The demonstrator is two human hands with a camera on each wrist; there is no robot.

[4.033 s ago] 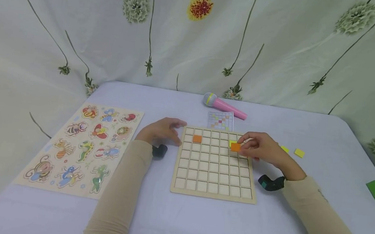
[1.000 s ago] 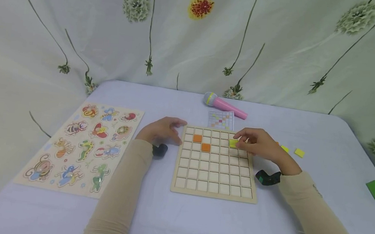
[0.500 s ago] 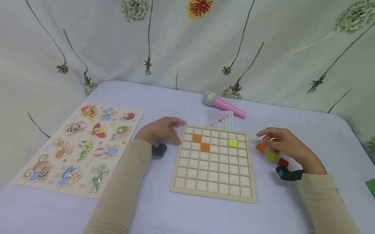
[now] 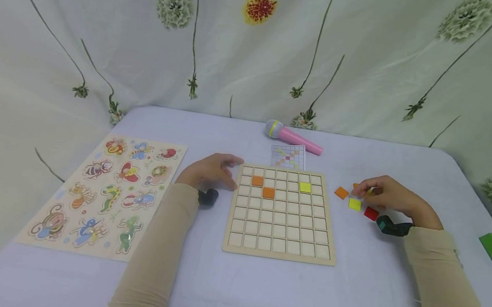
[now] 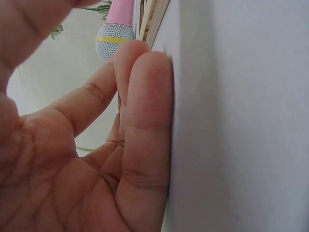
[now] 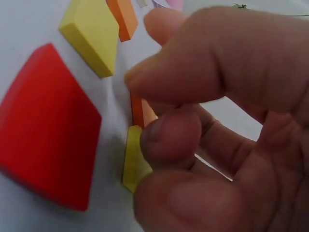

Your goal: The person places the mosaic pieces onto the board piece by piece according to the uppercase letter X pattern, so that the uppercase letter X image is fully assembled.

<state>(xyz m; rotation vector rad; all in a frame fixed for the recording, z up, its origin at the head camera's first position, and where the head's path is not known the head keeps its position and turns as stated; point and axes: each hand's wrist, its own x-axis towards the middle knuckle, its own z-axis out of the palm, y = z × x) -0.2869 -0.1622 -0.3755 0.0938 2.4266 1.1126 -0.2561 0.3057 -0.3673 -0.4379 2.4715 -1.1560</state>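
Reaching among loose tiles to the right of a square wooden grid board, a person's right hand is bent at the fingers, gaps showing between the tips; whether a fingertip touches the part-hidden orange tile behind them cannot be told. Just beside that tile lies a part-hidden yellow tile; nearer the board are a loose orange tile, a loose yellow tile and a red tile.

The left hand, thumb and fingers spread apart, rests at the board's left edge. Within the grid, counted from the far left corner, the first orange square occupies row two, column two; the second orange square, row three, column three; the yellow square, row two, column six.

Printed matter: a small card at the board's far edge bears a grid of coloured squares, its finer print too small to read; the puzzle board at far left carries insect pictures. Beyond the card lies a pink toy microphone.

Compared with 4.0 s earlier, the second orange square, then in the right hand, now sits in its cell; the right hand has left the board, while the left hand keeps its place.
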